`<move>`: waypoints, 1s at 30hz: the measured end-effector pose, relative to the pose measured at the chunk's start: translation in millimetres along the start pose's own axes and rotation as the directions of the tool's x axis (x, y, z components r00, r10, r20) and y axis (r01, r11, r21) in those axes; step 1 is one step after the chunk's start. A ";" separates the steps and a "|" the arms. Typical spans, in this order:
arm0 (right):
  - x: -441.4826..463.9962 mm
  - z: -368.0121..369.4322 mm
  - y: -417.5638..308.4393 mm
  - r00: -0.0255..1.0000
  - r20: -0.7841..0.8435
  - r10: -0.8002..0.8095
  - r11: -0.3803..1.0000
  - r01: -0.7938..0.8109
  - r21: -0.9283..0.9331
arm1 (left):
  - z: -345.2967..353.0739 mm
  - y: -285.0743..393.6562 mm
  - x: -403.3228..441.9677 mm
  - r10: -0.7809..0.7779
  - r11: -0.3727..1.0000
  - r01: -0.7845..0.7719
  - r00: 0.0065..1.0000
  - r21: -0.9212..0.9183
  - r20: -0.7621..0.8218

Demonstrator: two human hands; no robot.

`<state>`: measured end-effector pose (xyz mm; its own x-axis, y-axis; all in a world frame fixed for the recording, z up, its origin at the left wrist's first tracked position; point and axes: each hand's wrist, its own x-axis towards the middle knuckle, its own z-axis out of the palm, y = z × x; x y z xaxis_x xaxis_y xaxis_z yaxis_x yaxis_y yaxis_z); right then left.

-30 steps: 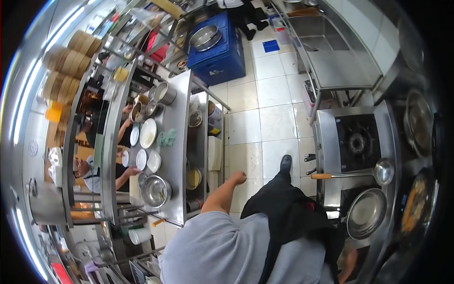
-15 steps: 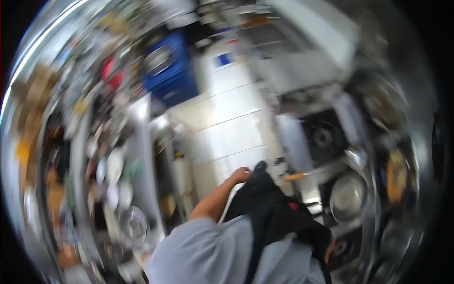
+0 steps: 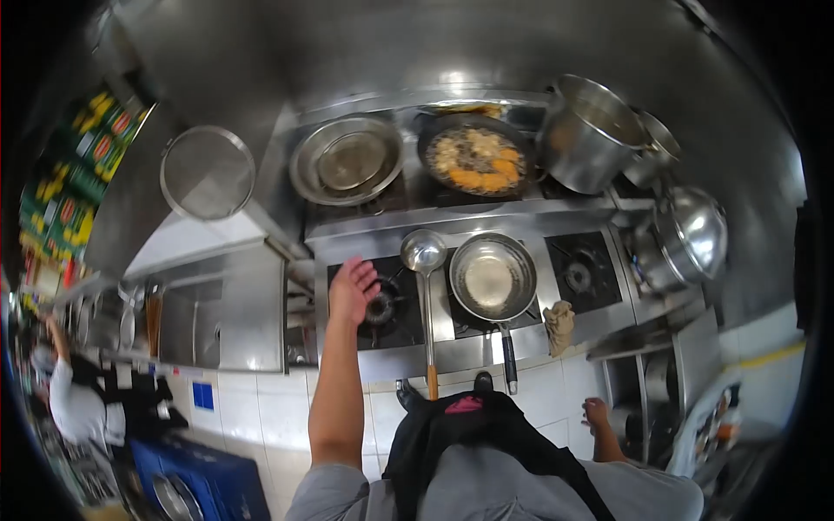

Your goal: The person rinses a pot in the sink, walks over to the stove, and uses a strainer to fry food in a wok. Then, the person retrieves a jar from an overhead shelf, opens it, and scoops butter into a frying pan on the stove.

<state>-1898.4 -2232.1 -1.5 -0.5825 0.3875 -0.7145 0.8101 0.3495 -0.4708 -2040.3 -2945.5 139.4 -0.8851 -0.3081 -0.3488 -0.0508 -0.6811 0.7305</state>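
Note:
My left hand [image 3: 354,292] reaches out over the left front burner [image 3: 382,300], its fingers spread and nothing in it. Right of it a steel ladle [image 3: 424,252] with a wooden handle lies across the stove front. A steel pan [image 3: 493,276] with a black handle sits on the middle front burner, with a crumpled beige cloth [image 3: 559,326] to its right. My right hand [image 3: 596,413] hangs low near the stove's front right, its fingers curled; whether they hold anything is too small to tell. Pieces fry in oil in a dark wok [image 3: 476,154] on the back row.
At the back left stands a wide steel pan [image 3: 347,161], at the back right a tall pot [image 3: 591,135]. A round strainer [image 3: 208,173] and a sink [image 3: 193,321] are on the left. Another person [image 3: 78,399] stands far left, near a blue container [image 3: 204,478].
The view has swung right to face the stove. My left arm has gone from low over the floor to stretched over the burner, fingers now spread. My right hand has come into clearer view.

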 end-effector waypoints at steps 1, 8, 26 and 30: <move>-18.0 4.2 22.5 0.995 0.005 0.096 0.992 -0.096 0.086 | 28.6 18.6 18.1 -0.053 0.995 0.052 0.998 -0.081 -0.019; -123.4 57.8 212.9 0.983 0.184 -0.011 0.988 -0.018 0.154 | 57.9 31.7 221.3 -0.310 0.835 0.365 0.930 -0.412 0.198; -115.3 43.8 128.9 0.975 -0.094 0.200 0.683 -0.070 0.727 | 236.2 -54.6 171.3 -0.035 0.462 -0.100 0.991 0.881 0.131; -135.1 48.9 97.4 0.988 -0.131 0.086 0.767 0.018 0.641 | 256.5 -63.3 197.2 -0.053 0.252 -0.105 0.991 0.962 0.122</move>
<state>-1737.5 -2292.2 23.9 -0.5148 0.5241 -0.6784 0.6542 -0.2713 -0.7060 -2330.3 -2792.8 175.0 -0.9311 -0.1882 -0.3124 -0.3646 0.4995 0.7858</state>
